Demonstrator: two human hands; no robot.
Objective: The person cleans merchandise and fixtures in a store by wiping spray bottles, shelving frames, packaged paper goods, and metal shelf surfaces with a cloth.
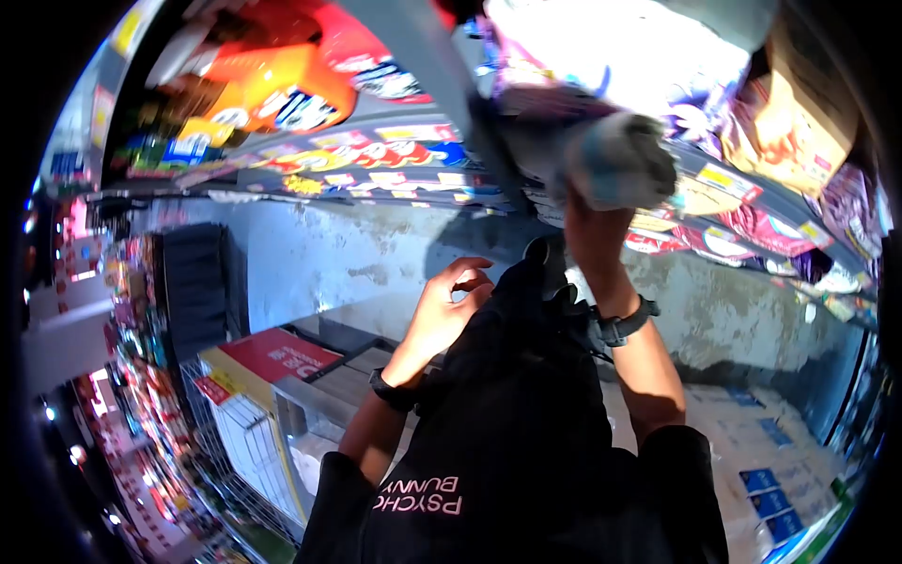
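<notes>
My right hand (599,230), with a dark watch on its wrist, is raised to the shelf front and closed around a crumpled grey-and-blue cloth (620,160). Motion blurs the cloth, which is close to a shelf edge, and I cannot tell if it touches. Behind it, large white-and-purple packs (620,56) fill the upper shelf. My left hand (453,305) hangs in front of my body, fingers loosely bent and apart, holding nothing. It also has a dark band on the wrist.
Orange bottles (296,89) stand on the shelf at upper left, with price labels along the edges below. A brown pack (799,103) is at upper right. A wire cage (249,451) and a red-topped box (282,355) are at lower left, wrapped stacked goods (752,442) at lower right.
</notes>
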